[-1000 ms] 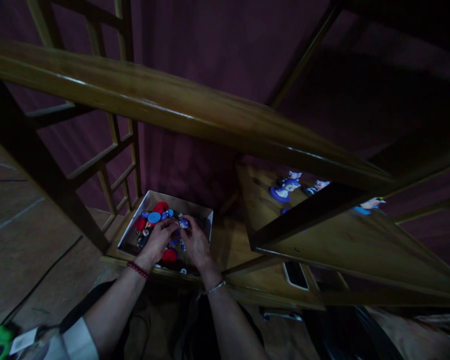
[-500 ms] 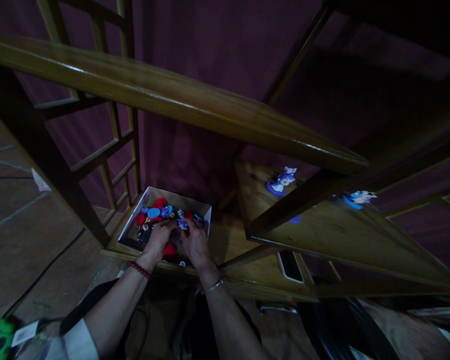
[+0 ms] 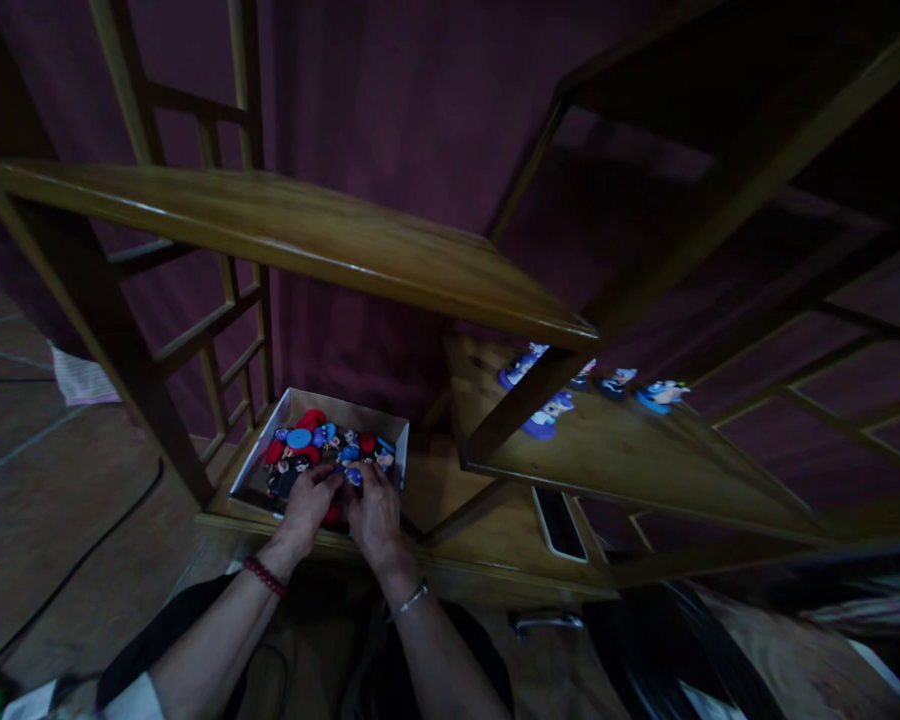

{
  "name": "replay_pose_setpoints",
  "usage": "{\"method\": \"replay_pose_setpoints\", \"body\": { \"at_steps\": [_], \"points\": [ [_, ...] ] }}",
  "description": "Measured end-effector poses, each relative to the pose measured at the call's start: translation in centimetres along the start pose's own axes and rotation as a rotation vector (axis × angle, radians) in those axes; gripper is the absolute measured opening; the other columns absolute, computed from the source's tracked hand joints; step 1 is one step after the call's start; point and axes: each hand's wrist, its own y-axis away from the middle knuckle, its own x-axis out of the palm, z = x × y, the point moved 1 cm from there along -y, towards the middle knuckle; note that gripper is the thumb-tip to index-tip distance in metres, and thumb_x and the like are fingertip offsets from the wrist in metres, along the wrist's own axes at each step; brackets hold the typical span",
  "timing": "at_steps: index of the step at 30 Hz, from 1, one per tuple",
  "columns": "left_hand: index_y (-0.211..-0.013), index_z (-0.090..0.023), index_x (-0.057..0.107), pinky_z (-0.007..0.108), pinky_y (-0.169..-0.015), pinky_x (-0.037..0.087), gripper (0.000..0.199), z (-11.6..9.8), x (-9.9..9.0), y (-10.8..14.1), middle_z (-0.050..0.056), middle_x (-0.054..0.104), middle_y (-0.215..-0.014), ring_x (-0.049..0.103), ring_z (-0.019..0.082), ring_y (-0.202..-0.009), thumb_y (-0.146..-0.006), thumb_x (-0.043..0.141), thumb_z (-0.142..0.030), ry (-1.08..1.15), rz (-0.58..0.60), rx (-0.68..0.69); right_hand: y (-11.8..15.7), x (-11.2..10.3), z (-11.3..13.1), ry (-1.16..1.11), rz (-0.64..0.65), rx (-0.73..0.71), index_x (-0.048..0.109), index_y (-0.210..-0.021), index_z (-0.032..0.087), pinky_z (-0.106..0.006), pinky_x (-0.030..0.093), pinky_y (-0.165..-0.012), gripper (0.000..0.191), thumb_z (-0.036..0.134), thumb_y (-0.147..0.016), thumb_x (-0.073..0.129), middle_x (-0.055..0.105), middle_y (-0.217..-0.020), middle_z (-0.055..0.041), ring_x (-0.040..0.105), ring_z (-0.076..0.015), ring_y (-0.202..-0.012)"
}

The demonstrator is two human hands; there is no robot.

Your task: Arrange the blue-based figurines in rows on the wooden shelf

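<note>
A white-walled cardboard box (image 3: pixel 400 432) stands on the low wooden shelf, full of small figurines with red, blue and black parts. Over its front part my right hand (image 3: pixel 376 512) has its fingers closed around a small purple figurine (image 3: pixel 354 477). My left hand (image 3: pixel 310 507), a red bead bracelet on its wrist, reaches in from the left. Its fingertips are pinched at the same figurine's side, which they partly cover. A blue round base (image 3: pixel 298 438) and a red piece (image 3: pixel 313 419) lie among the figurines behind my hands.
Several figurines stand on the raised shelf at right, among them a purple one (image 3: pixel 546 415) and a blue-based one (image 3: pixel 660 396). A phone (image 3: pixel 560 522) lies on the lower shelf. A wooden bar (image 3: pixel 307 230) crosses above the box. A black cable (image 3: pixel 82 560) runs over the floor.
My view has shifted, so more figurines on the raised shelf show. Both hands stay together over the box with the purple figurine between them.
</note>
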Motion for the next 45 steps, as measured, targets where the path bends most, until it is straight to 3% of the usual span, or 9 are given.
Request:
{"method": "replay_pose_setpoints", "body": {
  "at_steps": [10,16,26,35,41,45],
  "points": [
    [-0.071,-0.014,0.061,0.024,-0.06,0.046,0.013,-2.0,1.5,4.2,0.0,0.063,-0.061,0.059,0.012,-0.056,-0.064,0.056,-0.004,0.134,-0.029,-0.085,1.5,-3.1,1.5,-0.109,-0.015,0.024,0.055,-0.108,0.021,-0.032,0.044,-0.086,0.036,0.01,-0.074,0.052,0.062,-0.102,-0.0054,0.057,-0.0185,-0.095],
    [-0.068,-0.014,0.059,0.025,-0.063,0.047,0.017,-3.9,2.0,7.7,0.001,0.063,-0.063,0.059,0.012,-0.057,-0.067,0.053,0.002,0.155,-0.025,-0.119,3.1,-5.6,3.1,-0.134,-0.043,0.033,0.056,-0.105,0.023,-0.031,0.044,-0.085,0.033,0.011,-0.074,0.053,0.063,-0.101,-0.0045,0.058,-0.0182,-0.095],
    [-0.064,-0.014,0.059,0.025,-0.064,0.05,0.022,-5.8,2.8,12.3,0.002,0.062,-0.066,0.06,0.011,-0.062,-0.07,0.048,0.004,0.138,0.075,-0.109,5.0,-10.4,5.7,-0.083,-0.048,-0.038,0.059,-0.102,0.022,-0.027,0.045,-0.083,0.03,0.013,-0.074,0.054,0.065,-0.099,-0.004,0.06,-0.0178,-0.092],
    [-0.063,-0.015,0.057,0.024,-0.061,0.051,0.022,-7.2,4.4,15.8,0.001,0.062,-0.064,0.061,0.012,-0.063,-0.067,0.047,0.004,0.114,0.164,-0.028,6.3,-15.1,6.8,-0.055,-0.049,-0.057,0.055,-0.11,0.025,-0.024,0.046,-0.075,0.039,0.016,-0.072,0.056,0.067,-0.094,-0.0017,0.063,-0.015,-0.082],
    [-0.063,-0.014,0.056,0.027,-0.064,0.052,0.019,-8.5,5.4,17.1,0.001,0.061,-0.066,0.059,0.01,-0.059,-0.066,0.052,0.004,0.152,0.14,0.017,6.1,-16.8,6.8,-0.025,-0.055,-0.083,0.055,-0.11,0.025,-0.022,0.046,-0.068,0.035,0.018,-0.076,0.056,0.067,-0.082,0.0002,0.062,-0.0136,-0.071],
    [-0.064,-0.012,0.056,0.023,-0.063,0.051,0.018,-9.3,5.9,17.6,0.001,0.06,-0.065,0.057,0.008,-0.057,-0.066,0.05,0.005,0.151,0.16,0.021,5.6,-17.6,7.0,-0.064,-0.039,-0.122,0.055,-0.111,0.024,-0.022,0.046,-0.069,0.036,0.016,-0.076,0.055,0.067,-0.085,-0.0001,0.062,-0.0133,-0.073]
  ]
}}
